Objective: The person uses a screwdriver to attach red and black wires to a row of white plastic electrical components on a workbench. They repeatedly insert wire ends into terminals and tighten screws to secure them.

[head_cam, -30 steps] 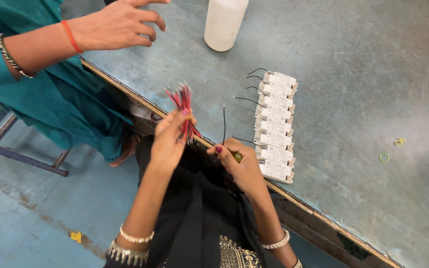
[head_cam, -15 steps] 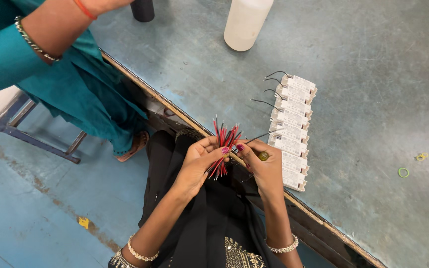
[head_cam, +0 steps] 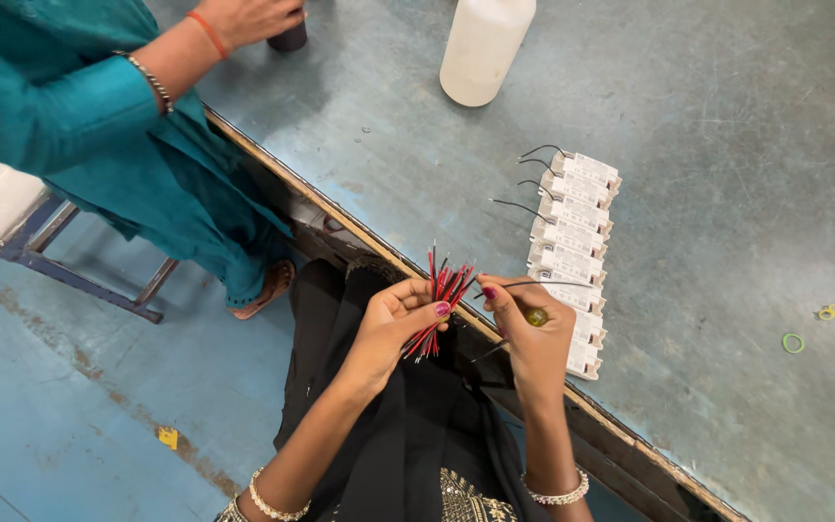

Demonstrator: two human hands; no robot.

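Scuffed grey-blue table, blue floor, left hand fingers clasping wire bundle, right hand pinching wire

Wire bundle in my left hand, right hand beside; row of modules on desk just right; bottle behind.

Red and black are seen in the wire bundle. The driver modules are white, the worktable grey-blue.
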